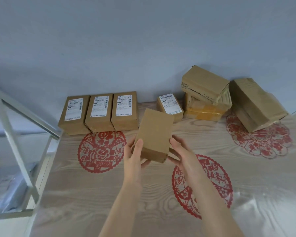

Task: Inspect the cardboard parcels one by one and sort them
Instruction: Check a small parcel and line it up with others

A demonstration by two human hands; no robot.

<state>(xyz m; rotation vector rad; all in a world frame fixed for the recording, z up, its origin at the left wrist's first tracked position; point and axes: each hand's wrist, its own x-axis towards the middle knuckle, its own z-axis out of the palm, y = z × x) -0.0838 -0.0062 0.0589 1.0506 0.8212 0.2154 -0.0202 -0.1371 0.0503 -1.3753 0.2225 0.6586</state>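
cardboard parcel [154, 134], plain face up, is being held above the wood-grain tabletop [109, 194] by its near end, the left grip [135, 154] pinching it with thumb on top and the right grip [181, 154] clasping its right edge, while three labelled parcels [99, 112] are sitting side by side behind it.

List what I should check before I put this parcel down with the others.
1. Grip: left hand and right hand both hold the held parcel: ok.
2. Label found: the face towards the camera is plain cardboard: not ok.
3. Row of three labelled parcels sits side by side, labels up: ok.
4. Free gap between that row and the small labelled parcel: hidden behind the held parcel: cannot tell.
5. Right-side pile steady: its top box lies tilted: not ok.
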